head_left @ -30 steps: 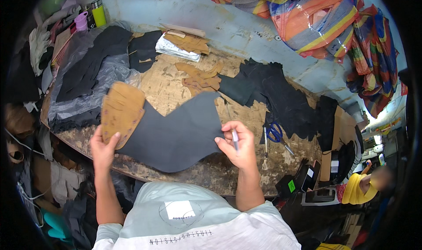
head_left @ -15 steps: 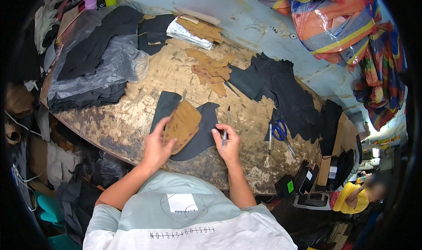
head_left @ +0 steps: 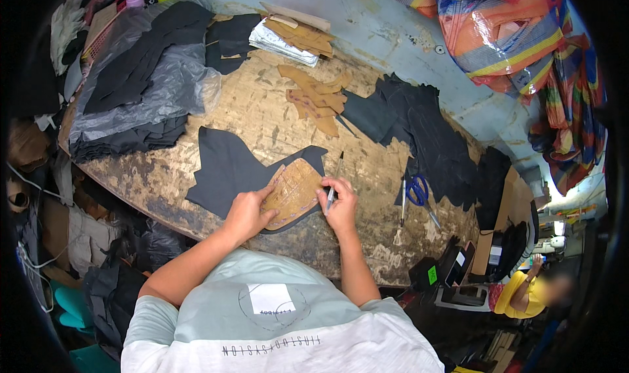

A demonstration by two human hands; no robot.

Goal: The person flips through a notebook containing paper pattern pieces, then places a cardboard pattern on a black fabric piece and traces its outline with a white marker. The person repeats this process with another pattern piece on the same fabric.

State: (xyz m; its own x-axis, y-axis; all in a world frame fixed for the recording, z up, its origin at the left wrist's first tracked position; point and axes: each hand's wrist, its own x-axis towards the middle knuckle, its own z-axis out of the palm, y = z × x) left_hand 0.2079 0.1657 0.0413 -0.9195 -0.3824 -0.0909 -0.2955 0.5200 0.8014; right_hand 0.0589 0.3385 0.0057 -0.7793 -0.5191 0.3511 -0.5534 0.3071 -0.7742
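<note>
A tan, rounded pattern piece [head_left: 295, 188] with purplish marks along its edge lies over the right part of a dark grey leather piece [head_left: 226, 166]. My left hand [head_left: 250, 210] grips its left edge, the thumb on top and the fingertips near its upper left side. My right hand [head_left: 342, 209] is at the pattern's right edge, fingertips touching or very close to it. In that hand is a pen [head_left: 339, 166], its dark end pointing away from me. The dark leather spreads out to the left, beyond my left hand.
Blue-handled scissors [head_left: 417, 191] and a slim pen-like tool [head_left: 403, 199] lie to the right. Behind them is a heap of black leather [head_left: 426, 134]. More tan patterns [head_left: 318, 98] rest farther back. Dark sheets on plastic [head_left: 147, 78] cover the left side. A person in yellow [head_left: 521, 294] is far right.
The tan pattern has moved right and turned, with my left hand following. The dark leather now lies spread farther left. My right hand stays almost in place with the pen.
</note>
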